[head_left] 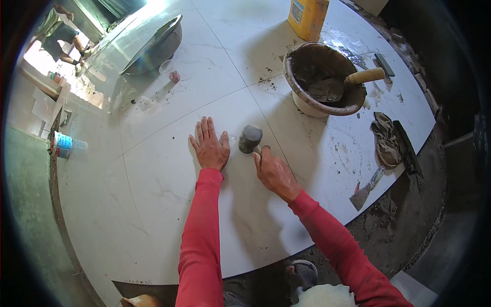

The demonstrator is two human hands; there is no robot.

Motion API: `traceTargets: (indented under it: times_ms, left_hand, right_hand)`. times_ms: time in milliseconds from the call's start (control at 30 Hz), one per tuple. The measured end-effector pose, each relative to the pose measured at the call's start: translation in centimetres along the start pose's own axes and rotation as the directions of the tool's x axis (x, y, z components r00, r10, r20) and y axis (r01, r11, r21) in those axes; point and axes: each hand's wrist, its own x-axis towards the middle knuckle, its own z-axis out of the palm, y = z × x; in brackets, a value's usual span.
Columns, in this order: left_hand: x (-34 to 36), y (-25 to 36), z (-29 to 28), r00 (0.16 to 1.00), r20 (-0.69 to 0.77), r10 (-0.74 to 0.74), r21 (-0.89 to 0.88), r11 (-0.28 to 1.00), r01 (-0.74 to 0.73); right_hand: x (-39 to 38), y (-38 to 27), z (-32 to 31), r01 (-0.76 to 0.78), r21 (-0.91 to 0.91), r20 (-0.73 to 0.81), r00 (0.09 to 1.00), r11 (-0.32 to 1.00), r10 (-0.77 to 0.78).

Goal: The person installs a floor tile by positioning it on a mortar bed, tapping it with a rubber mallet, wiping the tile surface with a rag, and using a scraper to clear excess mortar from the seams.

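My left hand (209, 146) lies flat on the white marble-look tile (153, 220), fingers and thumb spread. Just to its right, my right hand (273, 173) grips a rubber mallet (250, 138) whose dark grey head is over the tile. Above and to the right sits a bucket (296, 102) of dark mortar, with a wooden-handled trowel (364, 76) in it. A scraper (361, 195), a crumpled dirty cloth (384, 140) and a long dark tool (409, 156) lie near the tile's right edge.
A yellow jug (307, 19) and a grey basin (156, 46) stand farther back. A blue can (63, 141) is at the left, beside the wall (28, 194). Another person (61, 41) is at the upper left. Dark rough floor (381, 220) borders the tiles at right and below.
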Motion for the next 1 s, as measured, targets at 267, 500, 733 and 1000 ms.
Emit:
traceTargets:
  times_ms: [267, 500, 733, 1000]
  left_hand:
    - [1.4, -0.7, 0.1, 0.998, 0.033, -0.051, -0.003, 0.999, 0.052]
    - [2.0, -0.8, -0.2, 0.996, 0.069, -0.059, 0.012, 0.998, 0.058]
    - [1.9, -1.2, 0.3, 0.997, 0.052, -0.052, 0.016, 0.999, 0.051]
    - [2.4, -1.4, 0.1, 0.998, 0.052, -0.042, -0.009, 0.999, 0.042]
  right_hand:
    - [1.2, -2.1, 1.9, -0.038, -0.023, -0.043, 0.998, 0.999, 0.037]
    - [2.7, -3.2, 1.6, -0.112, 0.134, 0.029, 0.994, 0.985, 0.109]
    - [4.2, -3.0, 2.1, -0.110, 0.131, 0.016, 0.994, 0.985, 0.109]
    - [4.9, -3.0, 0.5, -0.179, 0.165, 0.011, 0.984, 0.970, 0.179]
